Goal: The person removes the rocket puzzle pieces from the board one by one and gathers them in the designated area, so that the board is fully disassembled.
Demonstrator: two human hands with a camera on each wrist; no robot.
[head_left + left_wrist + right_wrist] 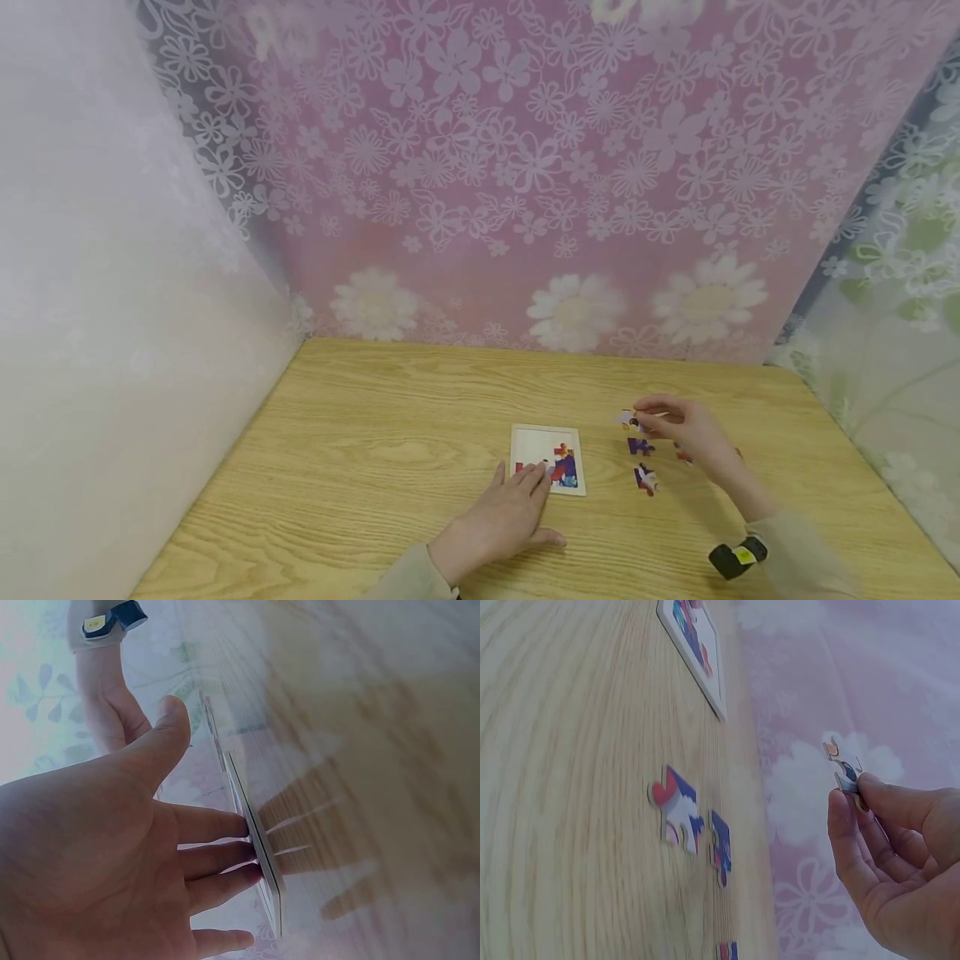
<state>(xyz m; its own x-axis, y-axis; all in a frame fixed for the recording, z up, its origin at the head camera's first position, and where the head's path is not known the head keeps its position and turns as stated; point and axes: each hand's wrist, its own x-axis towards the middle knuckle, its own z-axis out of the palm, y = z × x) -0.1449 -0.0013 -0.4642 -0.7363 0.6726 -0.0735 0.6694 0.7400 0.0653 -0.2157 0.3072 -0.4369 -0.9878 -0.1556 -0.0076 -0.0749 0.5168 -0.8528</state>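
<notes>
My left hand [504, 515] lies with fairly straight fingers over the lower left of a small puzzle board [535, 430] with a pale wooden frame. Several joined pieces, red, blue and purple, fill the board's lower and right part; my fingers hide some of them. In the left wrist view the fingertips press at the board's edge [255, 832]. Above the table, right of the board, my right hand [688, 432] pinches a jigsaw piece [845, 766] between thumb and fingers. That piece is mostly white, with a dark patch and an orange bit.
On the wooden table [360, 433] near my right hand lie loose pieces: a purple one [640, 447], a purple-and-white one with a red knob [679, 810], and another partly under the hand [683, 455]. Flower-patterned cloth [480, 167] stands behind the table.
</notes>
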